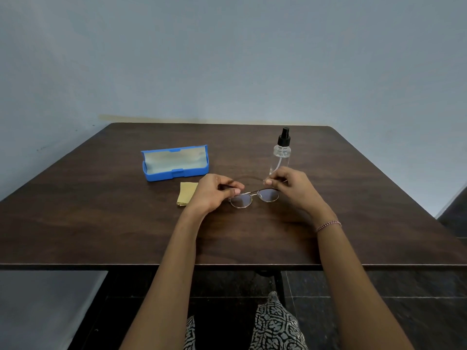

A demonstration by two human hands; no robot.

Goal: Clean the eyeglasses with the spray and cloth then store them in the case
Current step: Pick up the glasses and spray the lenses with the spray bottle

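The glasses (254, 197) sit at the middle of the frame, held between both hands just over the table (101, 223); whether the lower rims touch the wood I cannot tell. The left hand (214, 192) pinches the left end of the frame front with curled fingers and thumb, and the right hand (293, 188) pinches the right end the same way. The long axis of the glasses runs left to right across the picture, with the right end slightly higher. The lenses face the bottom of the picture, toward the camera, and a thin brown temple arcs between the two hands on the far side.

The spray (281, 152) stands upright directly above the right hand in the picture, its base hidden behind the knuckles, nozzle at the top. The cloth (188, 194) lies flat just left of the left hand, partly behind it. The case (174, 162) lies open further toward the upper left, its long axis roughly parallel to the glasses.

Judging from this, spraying is not yet done. The right hand is the nearer one to the spray, so the left would keep the glasses, and the cloth is closest to the left
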